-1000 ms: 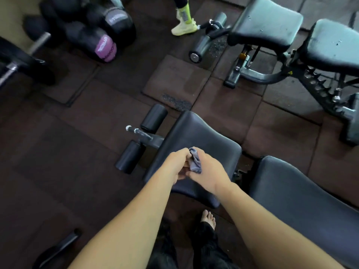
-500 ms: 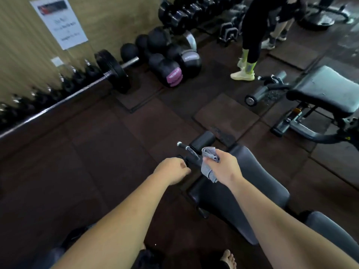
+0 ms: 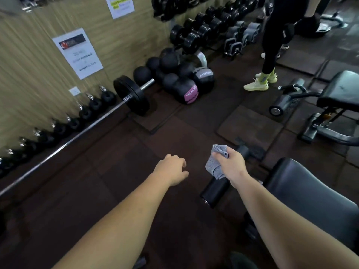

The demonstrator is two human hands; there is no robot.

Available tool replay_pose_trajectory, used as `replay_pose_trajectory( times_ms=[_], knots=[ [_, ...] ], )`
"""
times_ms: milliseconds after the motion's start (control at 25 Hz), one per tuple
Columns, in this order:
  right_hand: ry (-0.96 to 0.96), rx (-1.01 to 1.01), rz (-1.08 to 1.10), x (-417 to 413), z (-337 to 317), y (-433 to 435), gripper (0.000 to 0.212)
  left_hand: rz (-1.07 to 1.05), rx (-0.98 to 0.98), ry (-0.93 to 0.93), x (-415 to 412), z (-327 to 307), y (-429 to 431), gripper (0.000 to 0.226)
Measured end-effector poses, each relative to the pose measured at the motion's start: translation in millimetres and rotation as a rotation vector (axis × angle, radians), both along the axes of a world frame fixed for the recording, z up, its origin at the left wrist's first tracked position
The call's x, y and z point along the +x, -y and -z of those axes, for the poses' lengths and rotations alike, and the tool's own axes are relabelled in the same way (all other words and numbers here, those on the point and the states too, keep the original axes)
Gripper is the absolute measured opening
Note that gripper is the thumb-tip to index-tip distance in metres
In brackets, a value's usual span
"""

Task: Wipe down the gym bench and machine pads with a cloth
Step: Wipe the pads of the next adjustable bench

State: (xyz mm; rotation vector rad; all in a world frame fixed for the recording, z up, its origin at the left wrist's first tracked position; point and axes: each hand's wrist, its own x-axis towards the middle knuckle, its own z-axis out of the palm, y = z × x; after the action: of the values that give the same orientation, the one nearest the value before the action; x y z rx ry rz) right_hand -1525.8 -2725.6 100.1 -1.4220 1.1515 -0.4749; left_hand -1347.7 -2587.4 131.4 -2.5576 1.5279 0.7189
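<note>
Holding the grey cloth (image 3: 216,162) bunched in curled fingers, the right hand (image 3: 232,166) hovers in the air and touches no pad; the left hand (image 3: 171,168) hangs just beside it, fingers loosely curled, holding nothing; the black roller pad (image 3: 213,191) lies just below the right hand, the bench pad (image 3: 303,193) to that hand's right; wiping seems paused between surfaces; next, the cloth likely needs lowering flat onto the roller.
</note>
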Motion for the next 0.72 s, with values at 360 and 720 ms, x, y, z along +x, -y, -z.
replay_pose_trajectory(
  times_ms=[360,720],
  knots=[
    [0.187,0.01,0.317,62,-8,113,0.006,0.211,0.004,0.01,82,11,142,0.044],
    [0.18,-0.022,0.697,33,-9,260,0.007,0.641,-0.002,0.046,88,0,371,0.043]
  ],
)
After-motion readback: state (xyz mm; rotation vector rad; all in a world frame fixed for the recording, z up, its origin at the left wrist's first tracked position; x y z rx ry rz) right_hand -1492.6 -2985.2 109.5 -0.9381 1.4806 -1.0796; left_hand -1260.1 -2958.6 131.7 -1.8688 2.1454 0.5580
